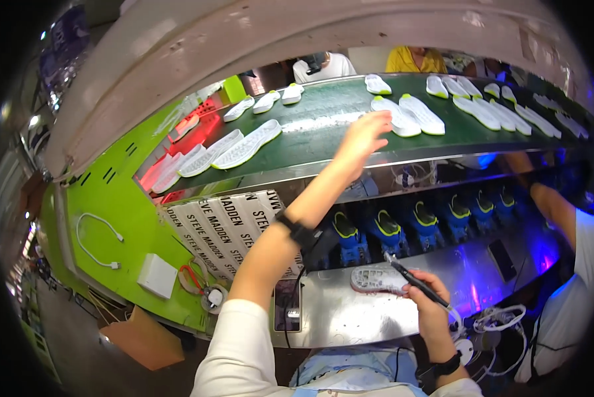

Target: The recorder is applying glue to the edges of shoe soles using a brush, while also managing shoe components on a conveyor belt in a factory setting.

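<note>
My left hand (365,140) reaches over the green conveyor belt (323,142), its fingers spread and nothing in them. Its fingertips are beside a pair of white shoe soles with yellow-green ends; the nearer one is this sole (396,118). I cannot tell whether they touch it. In my right hand (432,306), low over the metal bench, is a black pen-shaped tool (424,286) with a pale metal tip. The tip points up and away to the left. Just under it, a grey-white sole (375,279) lies flat on the metal bench (350,317).
More white soles (247,145) lie along the belt on both sides. Blue shoe-shaped forms (384,228) stand in a row under its edge. A phone (288,306) and a dark slab (502,259) rest on the bench. Another person (568,264) sits at the right, near coiled white cables (502,321).
</note>
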{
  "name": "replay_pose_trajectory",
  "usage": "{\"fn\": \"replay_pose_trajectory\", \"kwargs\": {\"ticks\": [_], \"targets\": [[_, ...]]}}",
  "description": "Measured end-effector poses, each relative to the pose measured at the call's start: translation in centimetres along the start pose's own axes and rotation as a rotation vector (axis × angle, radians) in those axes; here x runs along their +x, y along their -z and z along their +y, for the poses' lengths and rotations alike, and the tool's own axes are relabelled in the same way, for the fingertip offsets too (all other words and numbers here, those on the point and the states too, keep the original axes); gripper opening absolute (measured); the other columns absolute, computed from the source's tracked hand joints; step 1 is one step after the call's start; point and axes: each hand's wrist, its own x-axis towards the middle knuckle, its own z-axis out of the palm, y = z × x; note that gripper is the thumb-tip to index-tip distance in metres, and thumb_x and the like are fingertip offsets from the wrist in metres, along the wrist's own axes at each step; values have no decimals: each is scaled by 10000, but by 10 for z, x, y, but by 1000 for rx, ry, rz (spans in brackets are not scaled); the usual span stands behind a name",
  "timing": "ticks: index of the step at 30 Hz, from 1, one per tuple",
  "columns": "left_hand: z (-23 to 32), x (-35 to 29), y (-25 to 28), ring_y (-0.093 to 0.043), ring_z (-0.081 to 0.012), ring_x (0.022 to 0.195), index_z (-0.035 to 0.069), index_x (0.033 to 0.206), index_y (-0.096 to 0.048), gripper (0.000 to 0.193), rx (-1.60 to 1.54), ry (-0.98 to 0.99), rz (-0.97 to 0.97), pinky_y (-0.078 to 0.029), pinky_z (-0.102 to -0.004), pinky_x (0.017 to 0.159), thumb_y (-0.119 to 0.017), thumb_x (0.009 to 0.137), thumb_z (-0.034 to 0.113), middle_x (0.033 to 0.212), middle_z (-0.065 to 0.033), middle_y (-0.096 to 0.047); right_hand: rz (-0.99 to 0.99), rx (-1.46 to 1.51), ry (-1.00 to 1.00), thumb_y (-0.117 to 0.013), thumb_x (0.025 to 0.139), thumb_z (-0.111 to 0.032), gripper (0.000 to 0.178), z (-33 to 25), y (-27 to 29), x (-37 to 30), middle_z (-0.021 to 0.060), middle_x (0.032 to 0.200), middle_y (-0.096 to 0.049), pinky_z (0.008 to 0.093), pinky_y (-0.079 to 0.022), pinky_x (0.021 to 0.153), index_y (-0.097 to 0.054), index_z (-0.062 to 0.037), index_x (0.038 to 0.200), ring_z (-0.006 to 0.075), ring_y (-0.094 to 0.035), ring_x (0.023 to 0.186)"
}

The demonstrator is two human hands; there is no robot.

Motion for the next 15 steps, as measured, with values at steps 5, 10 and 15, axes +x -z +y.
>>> {"fn": "replay_pose_trajectory", "kwargs": {"ticks": [5,10,15], "targets": [[-54,85,-32,-573,-388,985,8,1047,-624,343,1148,-85,-278,-401,-477,929,-549,844,274,1048,-258,-603,133,93,-77,-589,807,46,271,5,11,-7,156,1042,-621,278,-540,709,-554,46,1075,188,-641,818],[-55,95,4,-602,-303,937,58,968,-644,262,1413,261,509,-419,-473,843,-615,775,234,902,-160,-656,244,63,-110,-575,819,-6,288,3,34,-16,78,895,-615,258,-519,645,-532,3,1103,150,-611,744],[1,34,68,-602,-180,906,32,1124,-565,414,296,351,306,-491,-278,712,-663,730,108,903,-133,-626,250,101,-168,-568,828,-17,270,10,46,-17,72,856,-606,269,-497,618,-534,6,1094,149,-597,713]]}}
